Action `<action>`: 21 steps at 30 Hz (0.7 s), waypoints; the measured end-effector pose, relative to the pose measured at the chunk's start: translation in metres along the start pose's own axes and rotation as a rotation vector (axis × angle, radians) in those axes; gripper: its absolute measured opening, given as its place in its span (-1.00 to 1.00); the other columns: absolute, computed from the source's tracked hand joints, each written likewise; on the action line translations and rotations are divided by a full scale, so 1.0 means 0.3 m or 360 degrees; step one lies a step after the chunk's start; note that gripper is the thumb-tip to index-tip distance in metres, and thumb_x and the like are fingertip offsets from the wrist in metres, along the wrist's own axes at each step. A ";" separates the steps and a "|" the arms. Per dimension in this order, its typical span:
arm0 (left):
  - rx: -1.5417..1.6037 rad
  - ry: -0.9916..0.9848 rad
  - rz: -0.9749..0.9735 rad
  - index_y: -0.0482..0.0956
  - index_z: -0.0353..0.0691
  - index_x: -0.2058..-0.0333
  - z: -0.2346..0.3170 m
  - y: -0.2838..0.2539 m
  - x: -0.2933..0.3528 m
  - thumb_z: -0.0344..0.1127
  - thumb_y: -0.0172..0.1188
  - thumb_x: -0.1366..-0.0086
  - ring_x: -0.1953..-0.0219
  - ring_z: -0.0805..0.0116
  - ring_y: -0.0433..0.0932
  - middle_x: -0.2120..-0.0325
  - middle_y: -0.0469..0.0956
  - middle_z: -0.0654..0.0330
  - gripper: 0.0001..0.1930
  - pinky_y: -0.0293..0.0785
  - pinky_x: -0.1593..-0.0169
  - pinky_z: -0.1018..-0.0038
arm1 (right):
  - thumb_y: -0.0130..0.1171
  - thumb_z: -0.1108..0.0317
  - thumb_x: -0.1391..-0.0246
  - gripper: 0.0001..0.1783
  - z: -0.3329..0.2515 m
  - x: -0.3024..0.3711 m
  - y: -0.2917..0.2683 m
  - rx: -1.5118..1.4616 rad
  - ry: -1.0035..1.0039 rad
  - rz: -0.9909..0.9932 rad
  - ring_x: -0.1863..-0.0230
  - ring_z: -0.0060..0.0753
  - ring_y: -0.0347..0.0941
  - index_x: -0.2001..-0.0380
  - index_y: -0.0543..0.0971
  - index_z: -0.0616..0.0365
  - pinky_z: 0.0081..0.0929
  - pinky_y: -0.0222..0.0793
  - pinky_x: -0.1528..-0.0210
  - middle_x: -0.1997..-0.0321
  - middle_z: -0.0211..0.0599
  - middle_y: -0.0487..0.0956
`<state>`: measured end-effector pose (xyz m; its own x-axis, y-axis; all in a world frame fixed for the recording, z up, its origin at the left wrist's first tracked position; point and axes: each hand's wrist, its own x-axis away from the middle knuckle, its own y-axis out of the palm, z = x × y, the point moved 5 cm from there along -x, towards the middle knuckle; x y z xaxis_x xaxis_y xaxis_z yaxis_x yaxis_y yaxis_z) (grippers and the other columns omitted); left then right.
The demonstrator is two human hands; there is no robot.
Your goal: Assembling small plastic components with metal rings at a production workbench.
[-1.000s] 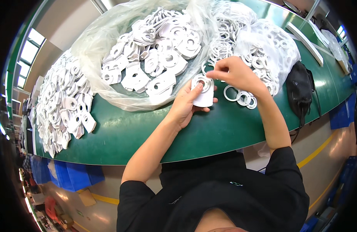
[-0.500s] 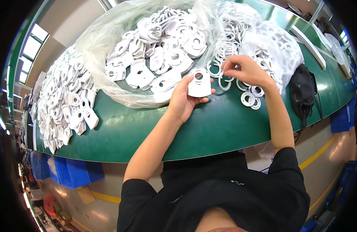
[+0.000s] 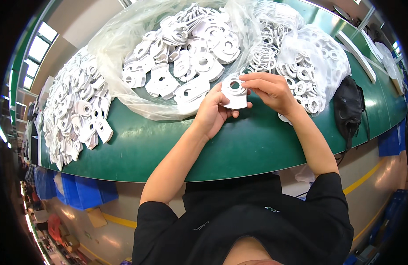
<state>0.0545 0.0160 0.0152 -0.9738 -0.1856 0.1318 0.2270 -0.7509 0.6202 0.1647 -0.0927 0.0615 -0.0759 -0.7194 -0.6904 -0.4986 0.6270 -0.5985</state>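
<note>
My left hand (image 3: 211,110) is closed around a white plastic plate (image 3: 235,103), thumb on its face and fingers behind it. The plate has a round hole with a raised ring-shaped rim near its rounded top and a straight lower edge. My right hand (image 3: 274,92) reaches to the plate's upper right side, thumb and fingers pinched together by the hole. Whatever lies between those fingertips is hidden. White flat rings (image 3: 313,104) lie in a loose pile just beyond my right hand, some hidden behind it.
An open clear plastic bag (image 3: 155,115) holds many similar plates. A large heap of plates (image 3: 76,115) covers the left of the green table (image 3: 168,152). A clear bag of rings (image 3: 329,66) and a black pouch (image 3: 348,106) sit at right, with a white bar (image 3: 357,57) beyond.
My right hand has moved left from the loose rings to the plate and now meets it at the hole. The left hand with the plate has shifted slightly right.
</note>
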 end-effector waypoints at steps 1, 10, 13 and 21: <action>-0.0003 -0.0009 0.0015 0.20 -0.34 -0.11 0.000 0.000 0.001 -0.47 -0.22 -0.03 0.22 0.14 0.60 0.14 0.51 -0.03 -0.43 0.43 0.43 0.52 | 0.16 0.66 0.12 -0.74 0.005 0.001 -0.003 0.0001 0.0000 0.0002 0.22 -0.23 0.59 0.32 0.59 0.14 -0.44 0.54 0.24 0.17 -0.26 0.62; -0.0066 -0.0011 -0.0018 0.23 -0.29 -0.08 -0.005 0.008 0.000 -0.34 -0.15 -0.29 0.29 0.24 0.63 0.19 0.53 0.02 -0.62 0.39 0.52 0.58 | 0.12 0.64 0.17 -0.73 -0.023 -0.010 -0.009 0.0261 -0.0248 -0.0097 0.21 -0.18 0.58 0.32 0.54 0.16 -0.41 0.54 0.23 0.12 -0.26 0.61; -0.0150 0.0006 -0.0013 0.23 -0.27 -0.07 -0.015 0.007 -0.003 -0.34 -0.10 -0.35 0.31 0.30 0.63 0.21 0.54 0.04 -0.66 0.39 0.54 0.61 | 0.09 0.64 0.15 -0.75 -0.025 -0.006 -0.013 0.0281 -0.0278 -0.0120 0.21 -0.17 0.58 0.32 0.54 0.17 -0.42 0.54 0.24 0.11 -0.24 0.60; -0.0420 0.0102 0.0058 0.24 -0.27 -0.07 -0.006 0.010 0.011 -0.42 -0.04 -0.32 0.37 0.37 0.64 0.24 0.57 0.08 -0.65 0.38 0.61 0.63 | 0.08 0.45 -0.11 -0.77 -0.002 -0.024 -0.010 -0.0041 0.0346 0.0269 0.10 -0.19 0.52 0.14 0.58 0.16 -0.46 0.39 0.02 0.18 -0.28 0.61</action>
<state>0.0518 0.0120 0.0163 -0.9637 -0.2490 0.0962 0.2666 -0.8806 0.3917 0.1662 -0.0896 0.0684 -0.3424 -0.6542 -0.6744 -0.4845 0.7379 -0.4698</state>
